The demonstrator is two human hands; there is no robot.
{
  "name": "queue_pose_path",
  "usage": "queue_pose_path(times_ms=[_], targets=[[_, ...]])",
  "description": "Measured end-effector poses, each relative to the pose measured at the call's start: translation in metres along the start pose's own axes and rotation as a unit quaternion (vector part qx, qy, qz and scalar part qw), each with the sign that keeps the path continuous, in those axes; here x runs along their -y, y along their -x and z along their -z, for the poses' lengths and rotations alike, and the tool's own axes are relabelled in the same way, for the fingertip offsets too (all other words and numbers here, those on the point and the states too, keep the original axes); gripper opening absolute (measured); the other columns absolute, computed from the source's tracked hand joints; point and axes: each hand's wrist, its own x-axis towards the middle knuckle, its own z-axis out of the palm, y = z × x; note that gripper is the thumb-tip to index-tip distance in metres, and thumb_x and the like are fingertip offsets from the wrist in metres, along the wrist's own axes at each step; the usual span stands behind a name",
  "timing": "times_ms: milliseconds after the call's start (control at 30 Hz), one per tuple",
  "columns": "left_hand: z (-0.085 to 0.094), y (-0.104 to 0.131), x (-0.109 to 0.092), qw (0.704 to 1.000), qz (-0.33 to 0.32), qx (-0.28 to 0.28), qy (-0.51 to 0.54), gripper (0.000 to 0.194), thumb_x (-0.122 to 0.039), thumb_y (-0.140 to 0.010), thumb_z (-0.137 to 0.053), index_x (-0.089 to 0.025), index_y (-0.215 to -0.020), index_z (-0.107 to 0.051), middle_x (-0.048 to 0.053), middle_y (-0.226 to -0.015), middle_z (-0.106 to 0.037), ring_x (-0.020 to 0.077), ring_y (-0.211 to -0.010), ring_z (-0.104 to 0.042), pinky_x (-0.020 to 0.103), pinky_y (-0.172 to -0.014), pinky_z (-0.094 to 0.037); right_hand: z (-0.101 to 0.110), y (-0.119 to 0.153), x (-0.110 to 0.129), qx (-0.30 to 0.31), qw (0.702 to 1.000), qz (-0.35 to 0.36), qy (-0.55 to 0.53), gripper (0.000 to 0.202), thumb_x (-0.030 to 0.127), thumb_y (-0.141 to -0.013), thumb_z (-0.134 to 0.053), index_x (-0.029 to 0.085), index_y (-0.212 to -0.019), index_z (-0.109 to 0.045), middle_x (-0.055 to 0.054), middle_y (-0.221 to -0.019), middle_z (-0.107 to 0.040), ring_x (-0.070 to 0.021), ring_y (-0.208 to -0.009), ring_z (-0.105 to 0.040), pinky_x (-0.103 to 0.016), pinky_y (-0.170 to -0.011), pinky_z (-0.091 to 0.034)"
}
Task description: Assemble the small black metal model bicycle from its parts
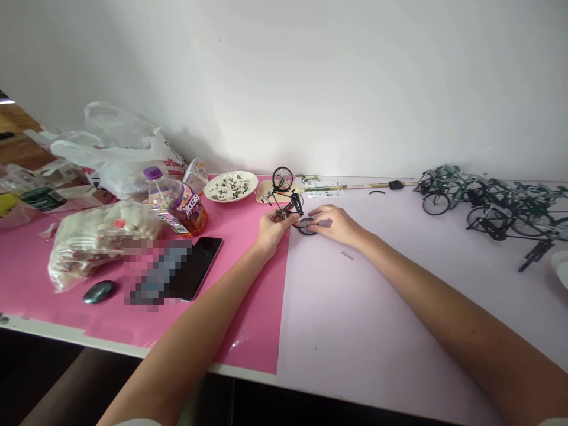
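Observation:
Over the seam between the pink and pale halves of the table is a small black model bicycle (296, 204), tilted, with one thin-spoked wheel up at the back and the other low at the front. My left hand (270, 233) is closed on its frame, thumb and fingers pinching it near the middle. From the other side, the fingertips of my right hand (336, 225) close on the rim of the lower wheel (306, 226). A short grey strip (347, 255) lies on the pale surface just below my right hand.
Several finished green model bicycles (481, 204) crowd the right. Behind my hands are a plate of small parts (231, 186), a curved black piece (377, 191) and a measuring tape (355, 186). Leftward are a drink bottle (177, 204), bagged parts (104, 236), a phone (204, 266) and a dark mouse (100, 291).

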Motion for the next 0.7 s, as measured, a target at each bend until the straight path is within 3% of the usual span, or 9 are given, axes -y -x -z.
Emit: queue_pose_path(times_ms=[200,400,533,700], targets=[[0.001,-0.001,0.0,1.0,0.002,0.0,-0.006,0.036,-0.038,-0.062,-0.093,-0.016,-0.084,-0.075,0.006,-0.072,-0.076,0.0187,-0.07,-0.067,0.031,-0.07,-0.05,-0.002,-0.002,0.0,0.002,0.998,-0.04,-0.055,0.011,0.035,-0.088,-0.076,0.027,-0.093,-0.083,-0.006,-0.113,-0.08,-0.0255,-0.107,-0.074,-0.04,-0.098,-0.057],[0.001,0.0,-0.001,1.0,0.011,0.0,-0.015,0.036,-0.037,-0.062,-0.092,-0.014,-0.085,-0.075,0.006,-0.071,-0.076,0.0144,-0.062,-0.061,0.027,-0.061,-0.043,-0.001,-0.006,0.006,0.009,0.995,-0.077,-0.063,0.02,0.043,-0.089,-0.074,0.025,-0.093,-0.082,-0.005,-0.11,-0.081,-0.0255,-0.105,-0.075,-0.038,-0.098,-0.056],[0.001,0.0,-0.001,1.0,0.013,-0.001,-0.007,0.038,-0.036,-0.061,-0.093,-0.014,-0.087,-0.075,0.006,-0.072,-0.076,0.017,-0.067,-0.065,0.028,-0.065,-0.046,-0.003,-0.005,0.009,-0.01,0.994,-0.096,-0.059,0.022,0.044,-0.092,-0.071,0.024,-0.097,-0.081,-0.006,-0.107,-0.082,-0.0261,-0.104,-0.075,-0.038,-0.096,-0.055],[0.001,0.0,-0.001,1.0,0.013,0.005,0.007,0.038,-0.035,-0.061,-0.094,-0.015,-0.088,-0.075,0.006,-0.072,-0.076,0.0185,-0.07,-0.068,0.03,-0.07,-0.05,-0.007,-0.004,0.012,-0.026,0.994,-0.093,-0.052,0.028,0.044,-0.084,-0.081,0.024,-0.105,-0.079,-0.007,-0.113,-0.08,-0.0262,-0.109,-0.073,-0.04,-0.1,-0.053]])
